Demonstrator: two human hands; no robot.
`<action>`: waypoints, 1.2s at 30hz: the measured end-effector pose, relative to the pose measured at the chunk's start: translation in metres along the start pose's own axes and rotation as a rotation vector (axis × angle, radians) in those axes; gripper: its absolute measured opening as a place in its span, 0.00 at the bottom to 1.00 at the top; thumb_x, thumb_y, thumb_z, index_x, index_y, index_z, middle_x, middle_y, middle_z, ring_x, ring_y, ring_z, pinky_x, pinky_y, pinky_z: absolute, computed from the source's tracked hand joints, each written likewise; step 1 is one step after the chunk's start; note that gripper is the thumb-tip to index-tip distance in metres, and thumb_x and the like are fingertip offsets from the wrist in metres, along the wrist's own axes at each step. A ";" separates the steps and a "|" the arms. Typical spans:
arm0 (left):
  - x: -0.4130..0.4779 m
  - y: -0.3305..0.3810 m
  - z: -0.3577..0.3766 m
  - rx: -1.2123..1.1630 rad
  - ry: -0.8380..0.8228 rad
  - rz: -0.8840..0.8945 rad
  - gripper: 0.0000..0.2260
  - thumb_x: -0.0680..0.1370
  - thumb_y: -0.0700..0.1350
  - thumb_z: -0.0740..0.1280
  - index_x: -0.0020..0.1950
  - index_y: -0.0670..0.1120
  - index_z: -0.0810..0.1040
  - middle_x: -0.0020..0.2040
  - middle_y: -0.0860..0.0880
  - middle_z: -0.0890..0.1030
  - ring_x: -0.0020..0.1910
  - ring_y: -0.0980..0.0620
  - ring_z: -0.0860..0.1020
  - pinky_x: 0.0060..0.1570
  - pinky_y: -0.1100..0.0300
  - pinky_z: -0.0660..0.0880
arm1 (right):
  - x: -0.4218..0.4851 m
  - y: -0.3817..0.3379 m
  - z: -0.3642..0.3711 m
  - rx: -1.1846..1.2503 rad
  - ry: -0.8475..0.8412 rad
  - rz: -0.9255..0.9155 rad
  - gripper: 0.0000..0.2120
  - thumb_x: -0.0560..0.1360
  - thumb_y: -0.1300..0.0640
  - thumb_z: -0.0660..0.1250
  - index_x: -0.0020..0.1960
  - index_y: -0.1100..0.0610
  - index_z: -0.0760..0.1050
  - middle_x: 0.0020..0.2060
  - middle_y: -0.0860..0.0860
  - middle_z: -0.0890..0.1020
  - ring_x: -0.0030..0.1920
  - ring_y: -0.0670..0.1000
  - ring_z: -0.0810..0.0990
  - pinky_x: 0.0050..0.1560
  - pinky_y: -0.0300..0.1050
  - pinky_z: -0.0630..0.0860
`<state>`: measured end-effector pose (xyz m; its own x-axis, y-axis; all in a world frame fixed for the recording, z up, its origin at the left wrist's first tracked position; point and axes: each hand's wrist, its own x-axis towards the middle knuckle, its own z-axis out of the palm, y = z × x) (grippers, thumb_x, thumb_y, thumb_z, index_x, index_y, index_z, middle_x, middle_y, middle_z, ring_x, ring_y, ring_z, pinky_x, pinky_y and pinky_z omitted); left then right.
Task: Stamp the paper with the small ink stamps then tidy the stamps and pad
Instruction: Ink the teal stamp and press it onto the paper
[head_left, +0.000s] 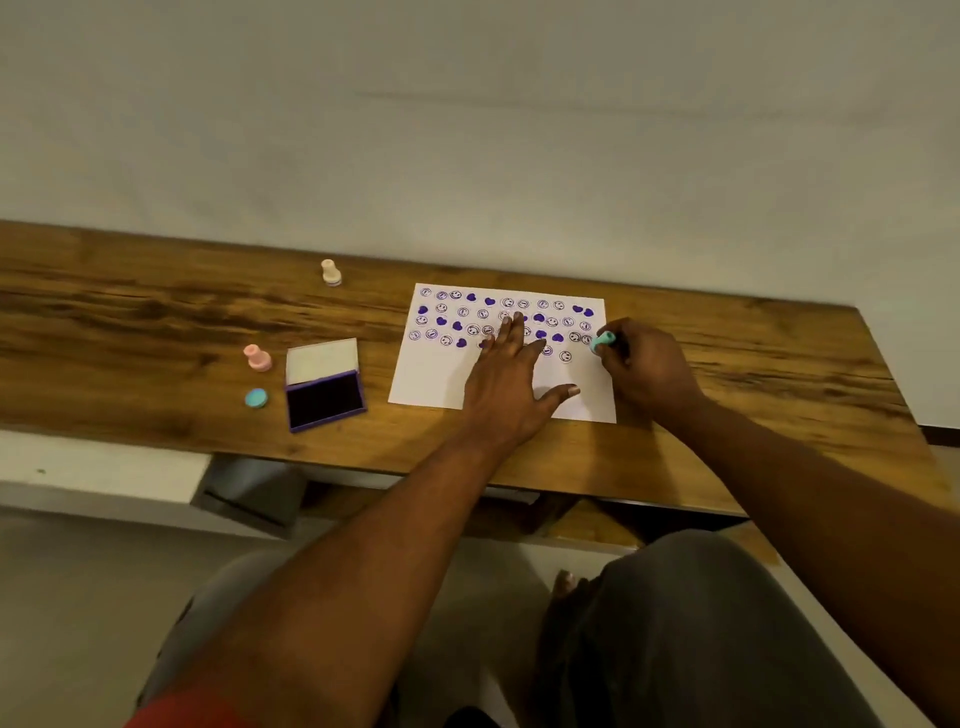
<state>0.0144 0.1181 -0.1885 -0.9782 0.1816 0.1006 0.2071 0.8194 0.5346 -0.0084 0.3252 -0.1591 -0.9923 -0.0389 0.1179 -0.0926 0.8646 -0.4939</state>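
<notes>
The right hand is gripping a teal stamp at the right edge of the paper, near the fourth row of prints. The left hand is lying flat and spread on the sheet, grasping nothing. Best pressing straight down, no rocking, and keeping the left palm steadying. The pad is sitting open to the left.

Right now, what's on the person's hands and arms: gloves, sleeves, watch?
Both hands are bare: no gloves, rings or watch visible on the left hand or right hand. Forearms are uncovered to the frame edge. A red bit of cloth shows by the left upper arm, maybe a short sleeve.
</notes>
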 end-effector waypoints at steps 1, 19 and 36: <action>0.003 0.002 0.006 -0.009 -0.005 -0.007 0.40 0.77 0.71 0.67 0.82 0.49 0.67 0.87 0.46 0.52 0.86 0.48 0.49 0.82 0.48 0.48 | 0.001 0.003 0.000 -0.003 -0.006 -0.006 0.12 0.80 0.56 0.70 0.61 0.61 0.81 0.53 0.58 0.85 0.48 0.57 0.82 0.46 0.44 0.73; 0.006 -0.009 0.034 -0.005 -0.053 -0.030 0.43 0.78 0.69 0.68 0.83 0.44 0.63 0.87 0.45 0.51 0.86 0.48 0.47 0.78 0.55 0.40 | 0.010 0.003 0.014 0.028 0.042 -0.079 0.13 0.81 0.54 0.69 0.61 0.61 0.80 0.53 0.57 0.85 0.48 0.55 0.82 0.49 0.50 0.80; 0.006 -0.016 0.036 0.014 -0.051 -0.007 0.43 0.78 0.70 0.66 0.83 0.43 0.63 0.86 0.43 0.51 0.86 0.47 0.47 0.78 0.56 0.39 | 0.005 0.010 0.040 -0.093 -0.018 0.034 0.17 0.82 0.52 0.67 0.67 0.60 0.78 0.60 0.60 0.84 0.57 0.60 0.82 0.55 0.51 0.77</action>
<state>0.0059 0.1255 -0.2268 -0.9776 0.2034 0.0536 0.2010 0.8279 0.5236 -0.0174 0.3130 -0.1980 -0.9961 -0.0172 0.0866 -0.0518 0.9082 -0.4152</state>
